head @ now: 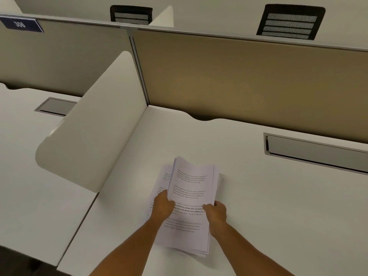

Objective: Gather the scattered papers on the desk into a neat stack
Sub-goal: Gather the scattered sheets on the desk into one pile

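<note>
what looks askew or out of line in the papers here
The bundle of sheets gripped by the left hand and right hand is not squared with the papers beneath: lower sheets fan out to the left, and edges at the bottom right are staggered.

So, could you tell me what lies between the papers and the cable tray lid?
Only bare desk lies between the papers and the cable tray lid, per the head view.

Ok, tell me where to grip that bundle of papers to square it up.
Grip the bundle of papers by its two long side edges, left hand from the left, right hand from the right. The sheets are fanned sideways, so inward pressure should align them.
</note>
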{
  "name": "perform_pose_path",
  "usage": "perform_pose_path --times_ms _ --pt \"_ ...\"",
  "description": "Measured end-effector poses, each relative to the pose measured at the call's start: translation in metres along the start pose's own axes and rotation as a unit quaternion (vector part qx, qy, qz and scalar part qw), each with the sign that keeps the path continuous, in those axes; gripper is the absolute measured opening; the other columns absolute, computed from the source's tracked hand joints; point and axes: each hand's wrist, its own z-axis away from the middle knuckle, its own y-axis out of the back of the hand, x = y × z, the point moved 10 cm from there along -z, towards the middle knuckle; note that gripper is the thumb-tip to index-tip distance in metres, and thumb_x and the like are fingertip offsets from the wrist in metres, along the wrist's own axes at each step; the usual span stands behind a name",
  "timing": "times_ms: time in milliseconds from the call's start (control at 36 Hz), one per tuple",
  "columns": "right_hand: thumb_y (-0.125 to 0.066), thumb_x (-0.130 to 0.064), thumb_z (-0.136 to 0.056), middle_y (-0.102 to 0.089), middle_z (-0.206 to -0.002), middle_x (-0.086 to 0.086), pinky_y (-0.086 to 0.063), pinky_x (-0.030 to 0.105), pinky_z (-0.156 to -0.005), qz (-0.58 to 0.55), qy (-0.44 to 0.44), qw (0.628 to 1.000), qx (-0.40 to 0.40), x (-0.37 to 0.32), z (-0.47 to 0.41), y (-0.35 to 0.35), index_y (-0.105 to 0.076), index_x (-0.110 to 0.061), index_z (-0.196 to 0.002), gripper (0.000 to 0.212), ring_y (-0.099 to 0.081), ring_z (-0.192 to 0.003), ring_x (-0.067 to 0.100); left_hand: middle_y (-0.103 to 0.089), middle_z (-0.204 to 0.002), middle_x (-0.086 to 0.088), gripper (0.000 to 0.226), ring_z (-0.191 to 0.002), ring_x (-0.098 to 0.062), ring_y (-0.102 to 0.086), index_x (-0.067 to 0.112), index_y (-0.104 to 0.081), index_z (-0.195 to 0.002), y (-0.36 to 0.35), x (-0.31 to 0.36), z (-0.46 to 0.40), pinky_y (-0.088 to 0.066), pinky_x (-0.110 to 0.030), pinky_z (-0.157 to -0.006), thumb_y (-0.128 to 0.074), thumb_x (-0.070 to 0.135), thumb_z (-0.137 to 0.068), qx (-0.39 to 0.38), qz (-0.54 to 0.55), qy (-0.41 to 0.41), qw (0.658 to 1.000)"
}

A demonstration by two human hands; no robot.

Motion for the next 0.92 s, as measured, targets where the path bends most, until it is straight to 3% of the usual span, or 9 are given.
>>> perform_pose_path --times_ms 139,222,278,528,583,639,750,833,917 --pt "-0.063 0.003 -0.079 -0.074 -0.093 0.017 -0.061 0.046 -0.075 -0.019 -0.003 0.999 -0.031 0.005 0.002 -0.016 -0.071 -0.003 -0.094 0.018 -0.071 -0.084 0.034 -0.065 -0.118 -0.011 0.036 -0.09 -0.019 -0.063 0.005 -0.056 -0.121 0.024 -0.004 0.003 -0.052 -0.023 -0.076 -0.055 -0.003 -0.087 0.022 -0.004 -0.01 1.0" --pt "-0.07 -0.002 -0.075 -0.073 -0.097 0.016 -0.061 0.035 -0.067 -0.002 -0.011 0.999 -0.034 0.009 0.003 -0.025 -0.064 -0.004 -0.102 0.028 -0.072 -0.086 0.032 -0.067 -0.114 -0.012 0.03 -0.087 -0.02 -0.064 0.004 -0.058 -0.117 0.036 -0.01 0.006 -0.053 -0.025 -0.074 -0.059 -0.001 -0.087 0.034 0.007 -0.005 0.999" --pt "-0.071 -0.002 -0.073 -0.072 -0.098 0.018 -0.055 0.029 -0.06 0.013 -0.011 0.999 -0.032 0.011 0.004 -0.03 -0.059 -0.003 -0.097 0.026 -0.072 -0.086 0.033 -0.067 -0.113 -0.013 0.029 -0.088 -0.021 -0.064 0.005 -0.058 -0.117 0.044 -0.015 0.008 -0.054 -0.027 -0.075 -0.061 0.001 -0.088 0.042 0.019 0.001 0.999" --pt "-0.063 0.003 -0.083 -0.07 -0.086 0.01 -0.045 0.021 -0.047 0.076 0.006 0.997 -0.024 0.012 0.009 -0.044 -0.067 -0.002 -0.09 0.009 -0.063 -0.065 0.019 -0.066 -0.114 -0.011 0.032 -0.09 -0.024 -0.064 0.007 -0.057 -0.12 0.063 -0.035 0.008 -0.056 -0.032 -0.077 -0.063 0.006 -0.088 0.057 0.027 0.028 0.998" --pt "-0.06 0.002 -0.084 -0.071 -0.089 0.01 -0.051 0.024 -0.051 0.101 0.017 0.995 -0.011 0.014 0.007 -0.047 -0.067 -0.004 -0.09 0.01 -0.063 -0.068 0.02 -0.066 -0.114 -0.011 0.032 -0.091 -0.024 -0.064 0.007 -0.057 -0.12 0.062 -0.035 0.008 -0.056 -0.033 -0.078 -0.063 0.006 -0.089 0.055 0.025 0.032 0.998" --pt "-0.06 -0.004 -0.084 -0.072 -0.099 0.009 -0.057 0.034 -0.066 0.16 0.03 0.987 0.009 0.011 0.005 -0.05 -0.065 -0.011 -0.089 0.01 -0.067 -0.081 0.025 -0.065 -0.113 -0.011 0.032 -0.091 -0.025 -0.063 0.007 -0.057 -0.12 0.059 -0.038 0.005 -0.056 -0.034 -0.08 -0.062 0.006 -0.089 0.05 0.013 0.039 0.998" --pt "-0.062 -0.019 -0.088 -0.048 -0.122 0.008 -0.044 0.032 -0.081 0.299 0.013 0.953 0.05 0.006 0.007 -0.047 -0.061 -0.021 -0.108 0.02 -0.051 -0.111 0.03 -0.067 -0.112 -0.012 0.025 -0.092 -0.025 -0.065 0.007 -0.06 -0.112 0.061 -0.047 0.001 -0.059 -0.041 -0.082 -0.062 0.01 -0.087 0.079 -0.065 0.057 0.993" --pt "-0.063 -0.019 -0.088 -0.046 -0.127 0.01 -0.051 0.039 -0.093 0.289 0.002 0.956 0.055 0.009 0.005 -0.045 -0.059 -0.017 -0.115 0.027 -0.053 -0.108 0.031 -0.057 -0.122 -0.011 0.032 -0.108 -0.029 -0.057 0.008 -0.058 -0.115 0.062 -0.053 0.001 -0.054 -0.045 -0.091 -0.063 0.019 -0.085 0.09 -0.142 0.097 0.981" --pt "-0.059 -0.009 -0.086 -0.051 -0.126 0.01 -0.06 0.041 -0.083 0.26 0.027 0.964 0.052 0.009 0.002 -0.049 -0.06 -0.009 -0.117 0.031 -0.063 -0.095 0.029 -0.041 -0.132 -0.013 0.041 -0.121 -0.033 -0.042 0.007 -0.054 -0.121 0.06 -0.05 0.004 -0.046 -0.047 -0.095 -0.064 0.024 -0.085 0.082 -0.124 0.134 0.98"
